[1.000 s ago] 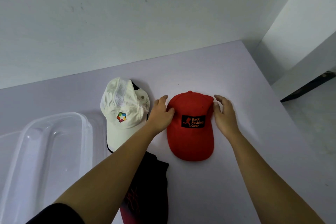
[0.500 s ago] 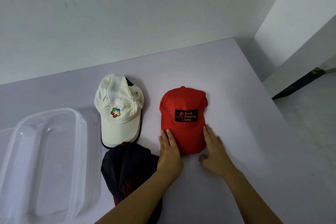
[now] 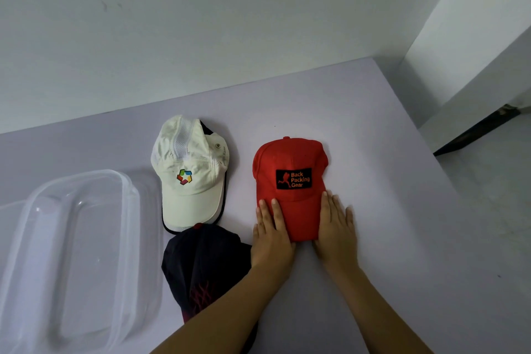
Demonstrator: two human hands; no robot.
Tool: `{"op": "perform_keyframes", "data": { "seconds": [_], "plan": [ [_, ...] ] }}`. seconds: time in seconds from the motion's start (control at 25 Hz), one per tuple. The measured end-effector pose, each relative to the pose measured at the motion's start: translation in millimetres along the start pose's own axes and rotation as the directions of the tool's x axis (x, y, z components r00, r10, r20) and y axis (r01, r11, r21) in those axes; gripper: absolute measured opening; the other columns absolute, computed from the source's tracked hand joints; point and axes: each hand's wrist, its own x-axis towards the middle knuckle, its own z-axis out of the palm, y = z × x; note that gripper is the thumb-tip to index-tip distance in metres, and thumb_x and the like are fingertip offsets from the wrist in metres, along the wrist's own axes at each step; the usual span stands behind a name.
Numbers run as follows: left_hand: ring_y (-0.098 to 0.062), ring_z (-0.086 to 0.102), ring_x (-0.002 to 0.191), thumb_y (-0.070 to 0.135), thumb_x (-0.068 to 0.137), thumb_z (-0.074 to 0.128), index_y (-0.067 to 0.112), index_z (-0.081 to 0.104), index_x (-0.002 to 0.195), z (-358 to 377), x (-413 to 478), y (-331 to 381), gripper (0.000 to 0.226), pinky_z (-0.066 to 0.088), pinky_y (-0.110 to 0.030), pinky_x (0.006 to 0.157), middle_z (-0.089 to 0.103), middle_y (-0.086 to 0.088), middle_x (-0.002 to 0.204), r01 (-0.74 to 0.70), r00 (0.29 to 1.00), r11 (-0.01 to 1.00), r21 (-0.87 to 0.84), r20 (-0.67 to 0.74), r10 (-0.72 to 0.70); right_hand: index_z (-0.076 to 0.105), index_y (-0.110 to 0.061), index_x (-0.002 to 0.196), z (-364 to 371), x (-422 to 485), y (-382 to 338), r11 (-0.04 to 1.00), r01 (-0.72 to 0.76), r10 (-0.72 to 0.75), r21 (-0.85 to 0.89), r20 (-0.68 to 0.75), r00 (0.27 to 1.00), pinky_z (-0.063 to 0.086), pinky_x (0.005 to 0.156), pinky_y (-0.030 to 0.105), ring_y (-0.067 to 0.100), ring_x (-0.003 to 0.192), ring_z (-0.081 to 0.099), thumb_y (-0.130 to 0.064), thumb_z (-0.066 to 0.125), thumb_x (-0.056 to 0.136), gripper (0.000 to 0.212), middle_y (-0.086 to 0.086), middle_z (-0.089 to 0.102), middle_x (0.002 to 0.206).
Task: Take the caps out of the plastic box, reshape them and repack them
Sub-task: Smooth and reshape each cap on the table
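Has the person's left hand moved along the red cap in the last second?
Yes. The left hand slid toward the person, from beside the crown of the red cap to its brim's left edge; the cap's black patch stayed put.

- Both hands are off the red cap crown sides and down at the brim.
- Left hand: flat, fingers lie on the brim's left edge.
- Right hand: closes in from 0.5 s ago, flat against the brim's right edge.
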Motion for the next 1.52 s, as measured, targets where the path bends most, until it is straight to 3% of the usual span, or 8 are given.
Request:
{"op": "perform_keyframes", "data": {
  "seconds": [0.16,0.36,0.56,0.68,0.84,1.08,1.28,1.52],
  "plan": [
    [-0.039,0.002,0.146,0.032,0.095,0.032,0.009,-0.028,0.141,-2.4,-1.5,3.4,0.080,0.017,-0.044,0.117,-0.008,-0.028,0.155,0.027,0.998,0.999,-0.031,0.050,-0.025,0.047,0.004,0.129,-1.7,11.2,9.8,0.998,-0.008,0.009,-0.058,0.017,1.000,0.037,0.095,0.062,0.037,0.121,0.054,-0.021,0.058,0.079,0.057,0.020,0.057,0.130],
    [-0.036,0.004,0.146,0.025,0.098,0.037,0.008,-0.036,0.135,-6.5,5.6,2.8,0.084,0.018,-0.041,0.117,-0.008,-0.027,0.155,0.083,0.996,0.996,-0.045,0.036,-0.081,0.033,-0.002,0.141,-7.3,2.7,-2.0,0.997,-0.061,0.060,0.046,0.040,0.997,0.014,0.109,0.056,0.035,0.137,0.033,-0.047,0.028,0.080,0.076,0.016,0.040,0.146],
    [-0.034,-0.002,0.147,0.030,0.099,0.035,0.006,-0.027,0.141,-10.1,2.6,7.2,0.079,0.012,-0.041,0.118,-0.013,-0.025,0.155,0.115,0.990,0.993,-0.033,0.088,-0.112,0.042,-0.003,0.135,-6.6,10.2,4.0,0.997,-0.074,0.073,0.012,0.034,0.997,0.031,0.099,0.065,0.039,0.127,0.046,-0.039,0.033,0.081,0.065,0.017,0.053,0.135],
    [-0.033,-0.002,0.147,0.031,0.098,0.038,0.006,-0.024,0.143,-12.4,1.4,7.9,0.081,0.011,-0.042,0.119,-0.012,-0.023,0.156,0.092,0.992,0.993,-0.073,0.098,-0.085,0.039,-0.004,0.138,-6.3,10.7,6.1,0.999,-0.047,0.047,0.016,0.021,0.999,0.026,0.103,0.064,0.036,0.132,0.041,-0.041,0.030,0.083,0.067,0.014,0.050,0.139],
    [-0.032,0.000,0.147,0.027,0.096,0.042,0.007,-0.018,0.146,-14.3,-4.0,10.1,0.081,0.012,-0.043,0.118,-0.012,-0.019,0.157,0.063,0.996,0.971,-0.229,0.079,-0.046,0.028,-0.014,0.145,-11.8,4.9,-2.5,0.962,-0.071,0.076,0.263,-0.010,0.997,-0.001,0.115,0.049,0.023,0.144,0.017,-0.055,0.013,0.076,0.082,0.006,0.034,0.151],
    [-0.030,0.007,0.146,0.015,0.093,0.042,0.016,-0.022,0.144,-11.0,-6.3,13.7,0.082,0.023,-0.048,0.116,-0.011,-0.014,0.158,0.008,1.000,0.894,-0.447,0.002,-0.008,0.036,-0.019,0.141,-16.2,3.3,-9.3,0.836,-0.150,0.118,0.528,0.093,0.989,0.000,0.116,0.047,0.020,0.142,0.024,-0.056,0.015,0.066,0.085,0.006,0.042,0.145],
    [-0.033,0.001,0.147,0.019,0.092,0.048,0.013,-0.025,0.141,-10.7,-4.4,4.1,0.088,0.018,-0.044,0.117,-0.017,-0.018,0.156,0.007,0.996,0.931,-0.365,0.087,0.027,0.027,-0.021,0.145,-15.5,3.5,0.0,0.903,-0.113,0.101,0.415,0.051,0.994,0.000,0.115,0.049,0.016,0.140,0.029,-0.054,0.017,0.072,0.081,-0.001,0.036,0.149],
    [-0.040,0.018,0.142,0.015,0.095,0.043,0.009,-0.018,0.146,-16.2,-4.9,7.8,0.080,0.024,-0.046,0.114,-0.014,-0.023,0.156,0.112,0.990,0.963,-0.243,0.110,-0.087,0.024,-0.009,0.145,-4.6,-5.8,1.8,0.970,-0.053,0.072,0.239,-0.071,0.995,0.003,0.112,0.059,0.026,0.142,0.023,-0.048,0.025,0.078,0.078,0.008,0.031,0.151]
  ]
}}
